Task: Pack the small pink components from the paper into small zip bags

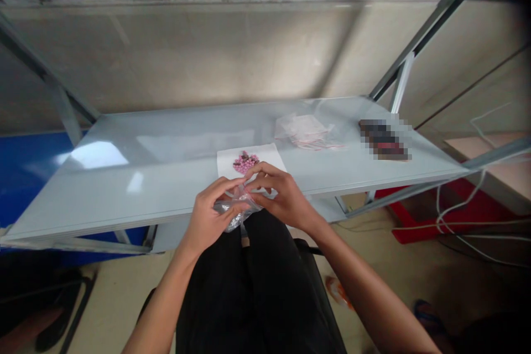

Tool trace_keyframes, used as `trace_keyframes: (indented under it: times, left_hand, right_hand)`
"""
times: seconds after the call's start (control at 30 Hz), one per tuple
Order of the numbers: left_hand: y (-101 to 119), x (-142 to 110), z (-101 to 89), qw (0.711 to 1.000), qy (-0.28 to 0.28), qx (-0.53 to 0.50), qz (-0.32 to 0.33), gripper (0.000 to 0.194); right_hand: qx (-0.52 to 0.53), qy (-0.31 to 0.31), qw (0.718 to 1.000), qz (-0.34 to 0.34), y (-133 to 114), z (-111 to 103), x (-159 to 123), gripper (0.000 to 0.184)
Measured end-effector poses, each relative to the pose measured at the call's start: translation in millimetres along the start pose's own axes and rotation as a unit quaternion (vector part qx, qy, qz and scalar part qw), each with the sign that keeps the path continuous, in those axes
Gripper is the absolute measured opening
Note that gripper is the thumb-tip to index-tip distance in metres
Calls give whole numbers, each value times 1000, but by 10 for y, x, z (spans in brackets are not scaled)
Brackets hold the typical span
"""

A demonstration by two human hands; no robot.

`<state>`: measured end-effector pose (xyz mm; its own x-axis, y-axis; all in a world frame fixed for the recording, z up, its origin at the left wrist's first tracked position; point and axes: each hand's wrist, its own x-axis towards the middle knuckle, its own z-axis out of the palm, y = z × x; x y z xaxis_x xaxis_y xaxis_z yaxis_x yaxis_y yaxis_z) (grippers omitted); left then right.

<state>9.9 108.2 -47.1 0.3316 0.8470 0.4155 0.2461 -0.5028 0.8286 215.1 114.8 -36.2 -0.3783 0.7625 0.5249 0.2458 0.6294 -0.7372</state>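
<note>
My left hand (211, 217) and my right hand (284, 194) meet just in front of the shelf edge, both pinching a small clear plastic bag (237, 211) with a glinting, crumpled surface. Its opening is hidden by my fingers. Just beyond my fingertips, a small heap of pink beads (245, 162) lies on a white paper sheet (265, 158). A few darker pieces sit on top of the heap. My right fingers hover over the paper's near edge.
The pale glossy shelf (174, 177) sits on a metal frame with uprights at both sides. A bundle of clear bags (307, 131) lies to the right of the paper, and a pixelated dark object (384, 140) lies further right. White cables and a red crate (431, 213) are below right.
</note>
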Motion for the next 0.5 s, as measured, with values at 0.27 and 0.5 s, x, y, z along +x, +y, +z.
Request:
trace_keyframes:
  times: [0.27,0.5]
  left_hand:
    - [-79,-45,41,995,70,-55,-31,61]
    - [63,-61,-120,998,12,25,-61,26]
  right_hand:
    - [94,-119,987,61,-41,-69,-23,34]
    - [-42,-95,994,23,-139,-185,-65,18]
